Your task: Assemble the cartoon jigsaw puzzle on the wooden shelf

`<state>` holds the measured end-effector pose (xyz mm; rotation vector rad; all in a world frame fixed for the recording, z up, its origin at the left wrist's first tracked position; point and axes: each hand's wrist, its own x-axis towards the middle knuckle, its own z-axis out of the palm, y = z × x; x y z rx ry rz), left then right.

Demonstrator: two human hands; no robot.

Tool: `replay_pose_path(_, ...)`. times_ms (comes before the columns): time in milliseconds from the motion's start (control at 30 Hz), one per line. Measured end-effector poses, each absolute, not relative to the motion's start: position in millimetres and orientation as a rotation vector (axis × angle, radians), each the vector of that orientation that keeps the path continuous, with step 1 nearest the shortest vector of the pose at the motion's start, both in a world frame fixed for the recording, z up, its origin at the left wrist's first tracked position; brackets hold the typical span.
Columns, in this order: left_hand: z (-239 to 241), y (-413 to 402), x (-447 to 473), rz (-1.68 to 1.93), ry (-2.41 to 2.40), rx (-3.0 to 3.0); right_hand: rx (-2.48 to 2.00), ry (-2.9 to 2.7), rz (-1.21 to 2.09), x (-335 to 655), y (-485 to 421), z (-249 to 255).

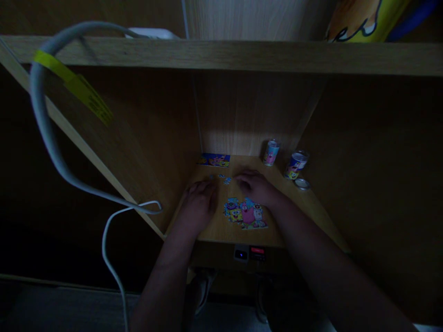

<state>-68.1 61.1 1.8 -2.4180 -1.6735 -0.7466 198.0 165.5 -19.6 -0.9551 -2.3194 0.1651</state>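
A partly joined cartoon jigsaw puzzle (245, 213) lies on the wooden desk (221, 233) in front of me. My left hand (200, 199) rests palm down just left of it, fingers curled loosely toward a few loose pieces (224, 178). My right hand (255, 186) lies just above the puzzle's top edge, fingers bent and pointing left at those loose pieces. The light is dim, and whether either hand pinches a piece is hidden.
A picture card (214, 160) lies at the back of the desk. Two small printed tins (270, 152) (295, 165) stand at the back right, with a round lid (302, 184) beside them. A shelf (242, 55) runs overhead; a grey cable (48, 138) loops at left.
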Motion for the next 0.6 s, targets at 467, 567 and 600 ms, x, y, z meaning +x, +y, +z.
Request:
replay_pose_path(467, 9.1, 57.4, -68.0, -0.615, -1.971, -2.187, -0.952, -2.350, 0.168, 196.5, 167.4, -11.8)
replay_pose_path(567, 13.1, 56.0, -71.2, -0.652, -2.087, -2.056, -0.980, -2.342, 0.178, 200.9, 168.4, -9.0)
replay_pose_path(600, 13.7, 55.7, -72.0, -0.671, -2.130, -2.001, -0.986, -2.342, 0.183, 201.7, 168.8, -8.6)
